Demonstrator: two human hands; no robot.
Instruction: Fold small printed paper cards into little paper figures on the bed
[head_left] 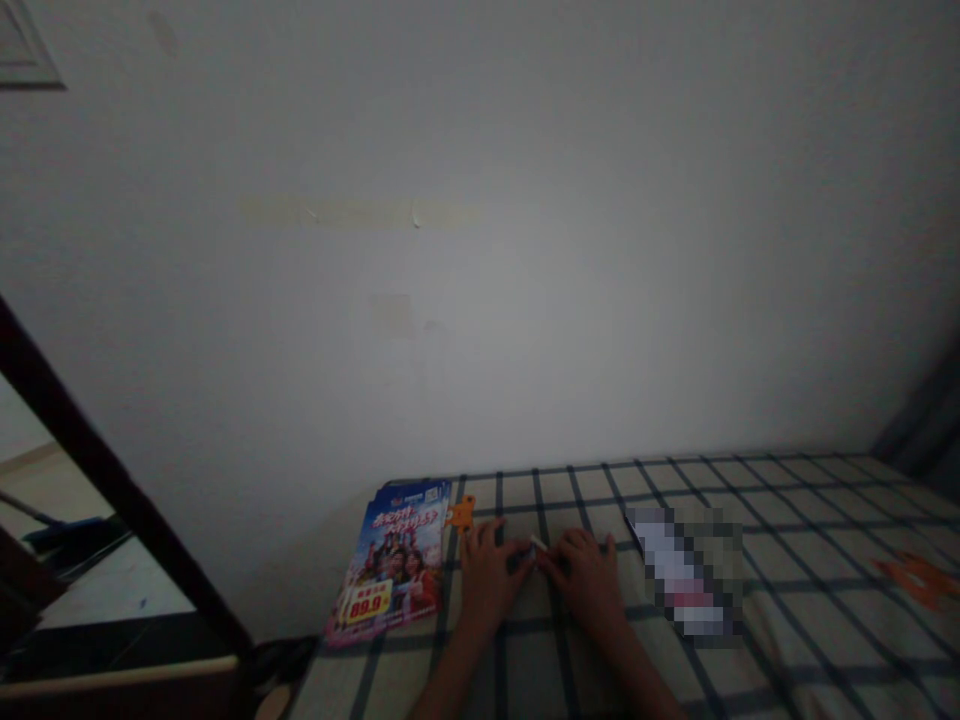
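Note:
My left hand (489, 568) and my right hand (588, 572) meet above the checked cloth (529, 650), thumbs and fingertips close together. Between them is a small, thin white piece (538, 543), too small and dim to name. Both hands appear to pinch it, one from each side. Left of my left hand lies a stack of printed flyers (401, 550), blue and pink, with "89.9" in a yellow box. To the right of my right hand, a long dark-edged flat object (679, 575) rests on the cloth, its face pixelated.
A plain wall (600, 250) rises behind the cloth-covered surface. Orange cartoon figures (460, 513) show on the cloth by the flyers and at the far right. At left, a dark slanted bar (112, 470) stands beside the surface's edge.

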